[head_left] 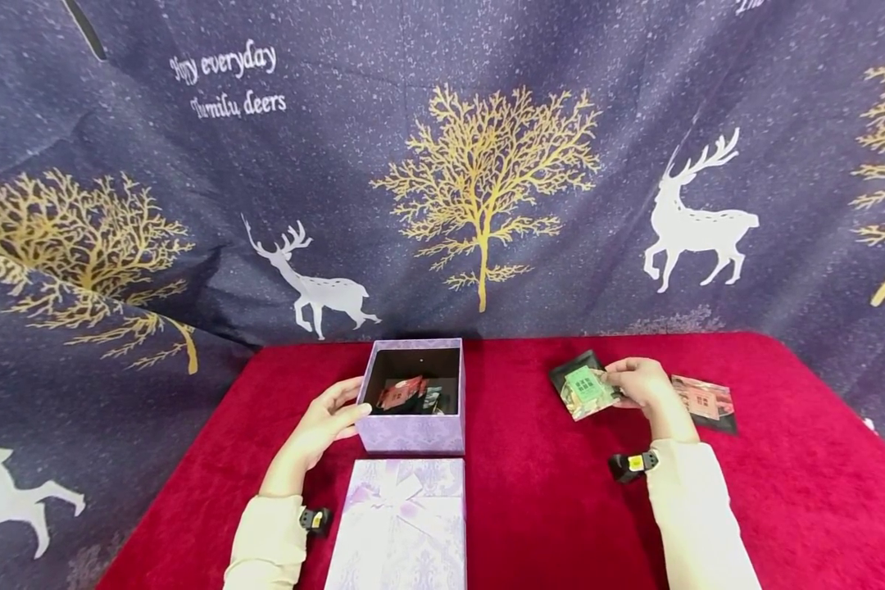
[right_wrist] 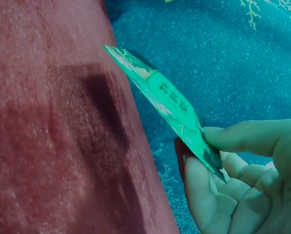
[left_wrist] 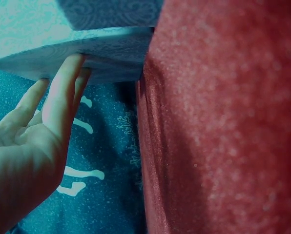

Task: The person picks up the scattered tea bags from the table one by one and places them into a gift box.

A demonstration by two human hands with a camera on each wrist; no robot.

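A lilac patterned gift box [head_left: 411,434] stands without its lid, with several small packets [head_left: 401,393] inside. My left hand [head_left: 324,422] touches the box's left side, its fingertips against the wall and its thumb at the front left corner. In the left wrist view those fingers [left_wrist: 62,97] look nearly straight. My right hand [head_left: 637,383] pinches a flat packet with a green label [head_left: 584,388] by one edge between thumb and fingers. In the right wrist view the packet [right_wrist: 172,105] is tilted in the air, over its dark shadow on the red cloth.
The box's lid [head_left: 406,524], with a ribbon bow, lies in front of the box. A packet with a red label [head_left: 703,401] lies on the red tablecloth [head_left: 531,492] beside my right wrist, partly overlapped by it. A dark patterned curtain [head_left: 560,270] hangs behind the table.
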